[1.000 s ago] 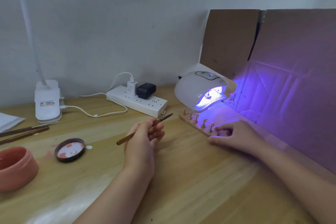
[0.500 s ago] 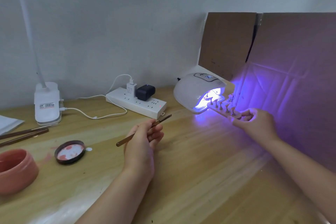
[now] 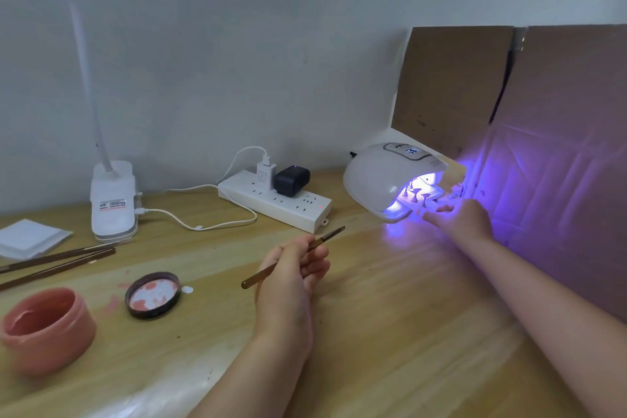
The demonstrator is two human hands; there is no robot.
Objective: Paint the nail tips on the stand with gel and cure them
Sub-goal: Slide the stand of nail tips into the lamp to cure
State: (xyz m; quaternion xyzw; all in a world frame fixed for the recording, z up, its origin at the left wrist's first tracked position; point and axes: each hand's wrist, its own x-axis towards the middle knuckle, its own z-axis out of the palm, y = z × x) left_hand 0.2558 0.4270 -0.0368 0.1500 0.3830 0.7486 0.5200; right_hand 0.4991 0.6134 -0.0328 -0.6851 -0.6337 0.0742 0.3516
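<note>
The white curing lamp point(image 3: 380, 180) glows violet at the back right of the wooden table. The stand with nail tips point(image 3: 420, 195) sits mostly inside the lamp's mouth; only a few tips show in the glow. My right hand point(image 3: 461, 219) is at the lamp's opening, its fingers reaching to the stand's near end; the glare hides whether they still grip it. My left hand point(image 3: 291, 271) rests mid-table and pinches a thin brown gel brush point(image 3: 291, 253), its tip pointing up right.
A pink gel jar point(image 3: 47, 329) and its smeared lid point(image 3: 152, 295) lie at the front left. Two spare brushes point(image 3: 57, 263), a white pad point(image 3: 30, 237), a desk lamp base point(image 3: 113, 200) and a power strip point(image 3: 274, 202) line the back. Cardboard point(image 3: 559, 146) walls the right side.
My right hand lifted the stand off the table and carried it back into the lit lamp. My left hand has stayed put with the brush.
</note>
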